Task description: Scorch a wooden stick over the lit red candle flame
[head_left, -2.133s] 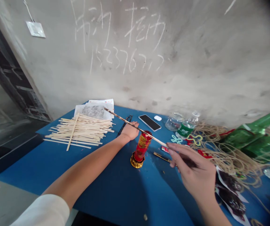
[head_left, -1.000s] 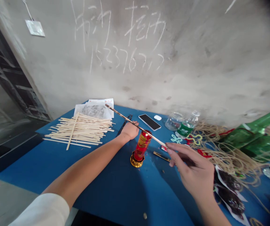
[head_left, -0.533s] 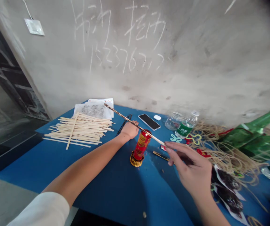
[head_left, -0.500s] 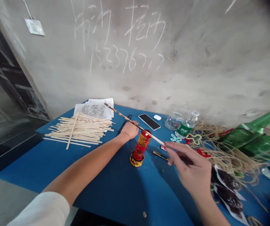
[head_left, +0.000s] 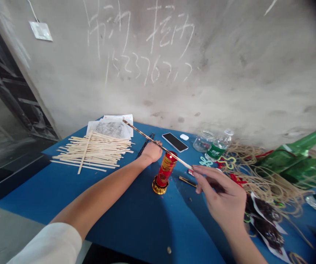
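The candle (head_left: pixel 167 169), red with gold print, stands upright in a gold base (head_left: pixel 159 188) on the blue table (head_left: pixel 135 223), a small bright spot of light at its top. The right hand (head_left: pixel 220 194), to the right of the candle, pinches the pale end of 1 thin stick (head_left: pixel 146 138) between thumb and fingers, closed no further than the stick allows. The stick slants across the candle's top and on up to the left, browned in bands toward its far tip; whether it touches the candle there I cannot tell.

The left hand (head_left: pixel 152 151) rests low over the table, just left of the candle and a little beyond it, beside some dark strips (head_left: pixel 144 146). Its fingers are bent and partly hidden, so I cannot tell how far open it is or whether it grips anything.

Well left of the candle lies a pile of pale sticks (head_left: pixel 100 150), with 1 laid crosswise on top, and papers (head_left: pixel 111 128) behind them. Beyond the candle are a phone (head_left: pixel 175 142) and a small white case (head_left: pixel 184 137). To its right lies a slim knife (head_left: pixel 187 181); farther right are a labelled bottle (head_left: pixel 215 151), tangled twine (head_left: pixel 279 187) and 2 green bottles (head_left: pixel 287 157).
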The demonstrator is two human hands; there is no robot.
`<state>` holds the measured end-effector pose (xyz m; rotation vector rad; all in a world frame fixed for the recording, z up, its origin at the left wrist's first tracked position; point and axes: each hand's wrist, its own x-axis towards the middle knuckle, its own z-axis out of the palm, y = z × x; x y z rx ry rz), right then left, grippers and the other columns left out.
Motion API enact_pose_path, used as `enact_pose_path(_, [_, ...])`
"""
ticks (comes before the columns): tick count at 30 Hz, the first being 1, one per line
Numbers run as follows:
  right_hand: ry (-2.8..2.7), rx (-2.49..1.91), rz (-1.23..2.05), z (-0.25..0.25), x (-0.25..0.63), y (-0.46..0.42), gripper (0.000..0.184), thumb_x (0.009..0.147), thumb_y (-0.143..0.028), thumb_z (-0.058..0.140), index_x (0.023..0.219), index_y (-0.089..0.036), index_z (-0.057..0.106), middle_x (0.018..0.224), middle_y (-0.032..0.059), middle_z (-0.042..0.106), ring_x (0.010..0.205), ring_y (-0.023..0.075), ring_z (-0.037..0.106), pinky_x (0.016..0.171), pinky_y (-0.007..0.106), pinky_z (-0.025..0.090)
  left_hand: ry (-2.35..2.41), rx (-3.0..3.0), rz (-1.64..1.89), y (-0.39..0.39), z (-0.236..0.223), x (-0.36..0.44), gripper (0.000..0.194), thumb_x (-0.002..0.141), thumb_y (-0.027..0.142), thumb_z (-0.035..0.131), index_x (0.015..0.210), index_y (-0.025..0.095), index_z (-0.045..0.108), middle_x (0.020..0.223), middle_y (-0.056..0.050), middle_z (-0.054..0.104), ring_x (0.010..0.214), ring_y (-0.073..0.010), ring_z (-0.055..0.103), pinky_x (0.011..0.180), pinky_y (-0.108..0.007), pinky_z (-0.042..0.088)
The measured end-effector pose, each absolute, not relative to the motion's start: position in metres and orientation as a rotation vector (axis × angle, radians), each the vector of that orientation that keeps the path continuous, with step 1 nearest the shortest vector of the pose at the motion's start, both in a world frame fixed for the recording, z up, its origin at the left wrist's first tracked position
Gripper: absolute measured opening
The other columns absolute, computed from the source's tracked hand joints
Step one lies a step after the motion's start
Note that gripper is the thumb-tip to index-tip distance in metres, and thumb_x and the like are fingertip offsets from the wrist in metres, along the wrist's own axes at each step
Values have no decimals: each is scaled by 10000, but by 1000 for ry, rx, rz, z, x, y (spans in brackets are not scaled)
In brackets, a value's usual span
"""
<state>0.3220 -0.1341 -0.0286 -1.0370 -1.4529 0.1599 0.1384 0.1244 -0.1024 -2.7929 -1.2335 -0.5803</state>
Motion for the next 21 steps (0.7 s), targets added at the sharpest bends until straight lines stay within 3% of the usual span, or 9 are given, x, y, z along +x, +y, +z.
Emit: enact_pose_path(21, [-1439, -1043, 160, -28, 318, -133, 153, 990, -187, 823, 1051, -309, 893, 1095, 26, 866, 509, 82, 679, 494, 252, 596, -1267, -2829, -627, 130, -109, 140, 393, 1085, 371, 753, 1424, 175, 720, 1521, -145, 708, 1389, -323, 698, 1182, -597, 584])
